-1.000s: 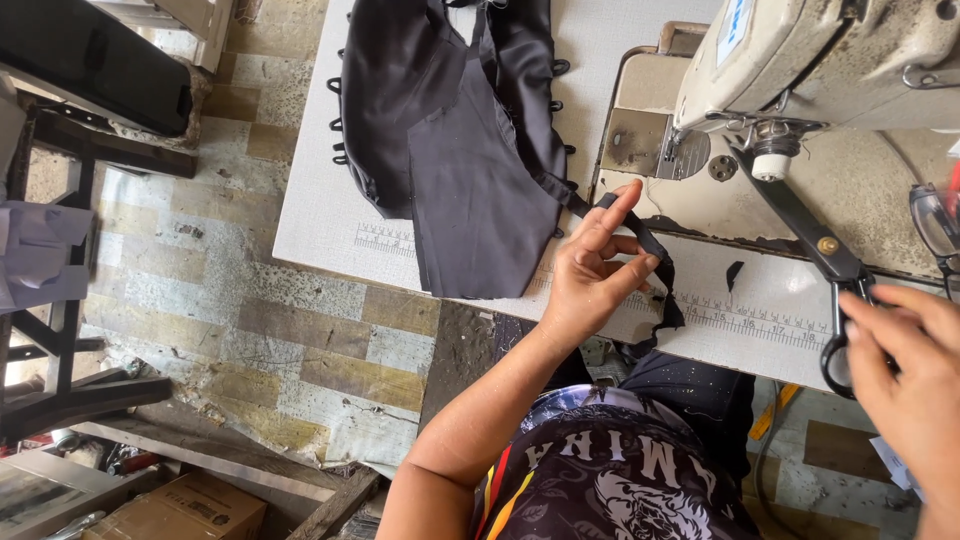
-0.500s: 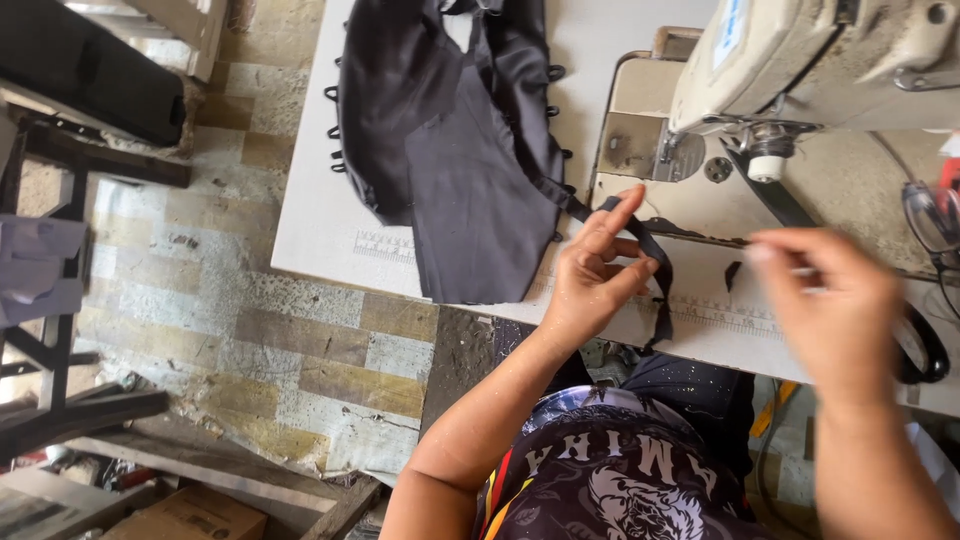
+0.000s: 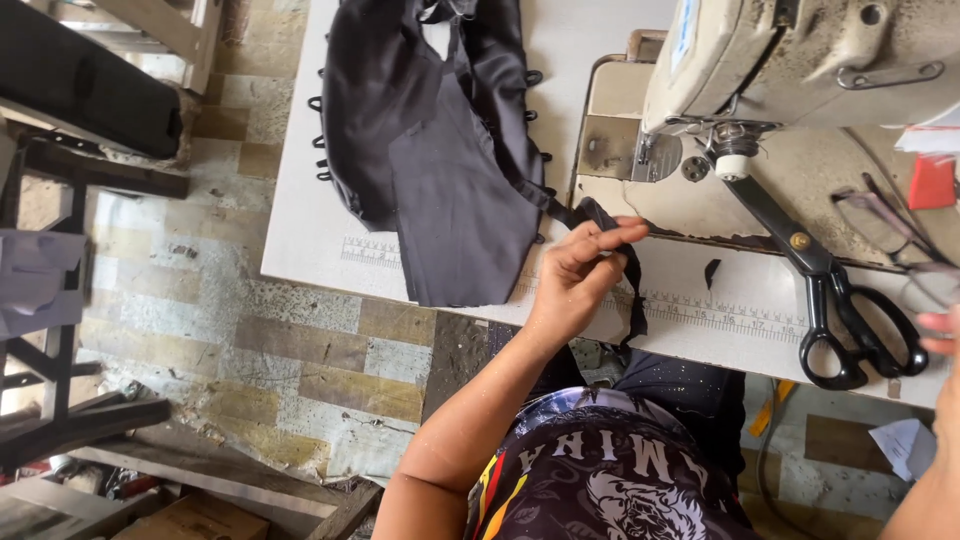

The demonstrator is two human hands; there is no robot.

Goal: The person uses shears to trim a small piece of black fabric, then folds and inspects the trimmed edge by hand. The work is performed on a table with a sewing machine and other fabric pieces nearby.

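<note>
My left hand [image 3: 585,265] pinches a narrow black fabric strip [image 3: 632,290] at the front of the white sewing table [image 3: 300,240]. The strip hangs over the table edge and leads to a dark grey garment [image 3: 430,150] lying flat to the left, with small black loops along its sides. Only a few fingers of my right hand [image 3: 942,340] show at the right edge; whether they hold anything is hidden. Large black scissors [image 3: 840,300] lie on the table just left of that hand, untouched.
A cream sewing machine [image 3: 800,60] stands at the back right, its needle area near a white bobbin [image 3: 732,165]. Spectacles [image 3: 890,225] and a red object [image 3: 935,180] lie on the machine bed. A tiled floor [image 3: 200,300] and dark wooden furniture [image 3: 80,100] are to the left.
My right hand went from the scissors' handle to the strip, then drew back to the right edge. The scissors now lie free. My left fingers have closed on the strip.
</note>
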